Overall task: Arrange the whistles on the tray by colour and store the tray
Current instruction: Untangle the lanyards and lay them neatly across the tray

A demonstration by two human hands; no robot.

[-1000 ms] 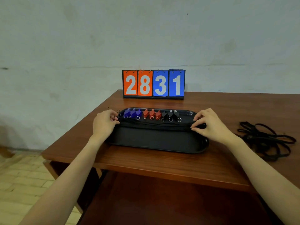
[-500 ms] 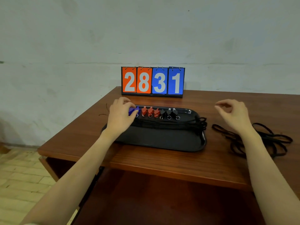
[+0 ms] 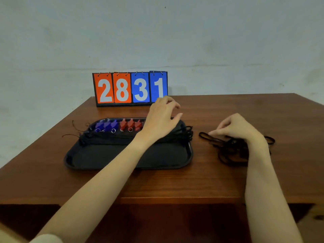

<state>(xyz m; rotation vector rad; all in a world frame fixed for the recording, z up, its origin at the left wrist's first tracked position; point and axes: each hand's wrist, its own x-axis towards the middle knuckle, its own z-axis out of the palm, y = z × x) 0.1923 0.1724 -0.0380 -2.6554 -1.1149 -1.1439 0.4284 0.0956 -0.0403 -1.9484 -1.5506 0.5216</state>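
A black tray (image 3: 122,158) lies on the wooden table (image 3: 175,185). Along its far edge stand three blue whistles (image 3: 107,126) and three red whistles (image 3: 130,125), with their black lanyards (image 3: 108,137) bunched across the tray's middle. My left hand (image 3: 161,120) reaches over the tray's far right part with fingers spread, hiding the black whistles there. My right hand (image 3: 235,128) rests to the right of the tray, its fingers pinched on a loose pile of black cords (image 3: 229,155).
A flip scoreboard (image 3: 130,88) reading 2831 stands at the table's back edge against the wall, just behind my left hand. The table's front edge runs below the tray, with a dark gap under it.
My left hand has moved from the blue whistles at the tray's left across to its right end. My right hand has dropped from the air onto the loose cords.
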